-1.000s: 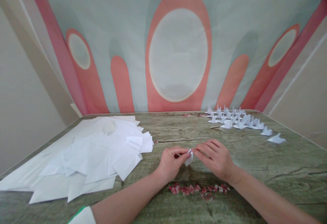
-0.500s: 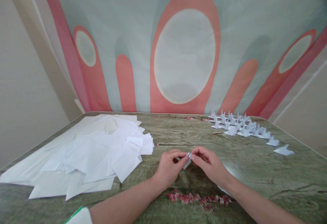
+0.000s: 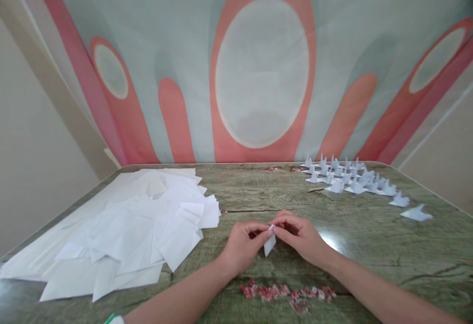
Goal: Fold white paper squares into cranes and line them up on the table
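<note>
Between my two hands is a small piece of folded white paper (image 3: pixel 270 245), its lower flap pointing down toward the table. My left hand (image 3: pixel 246 245) pinches it from the left with thumb and fingertips. From the right, my right hand (image 3: pixel 301 235) grips its upper edge, also with thumb and fingers closed. The fingertips of both hands almost meet at the top of the fold and hide part of it. Over at the right of the table stand several folded white paper cranes (image 3: pixel 356 187) in loose rows.
A wide, spread pile of white paper sheets and squares (image 3: pixel 121 235) covers the table's left side. The wood-grain tabletop (image 3: pixel 236 191) carries a printed pink flower pattern (image 3: pixel 288 294) near me. Behind it hangs a patterned backdrop (image 3: pixel 199 43).
The folded paper has turned so more of its lower flap shows beneath my fingers. My right fingers have closed in toward the left ones. The view has shifted slightly.
</note>
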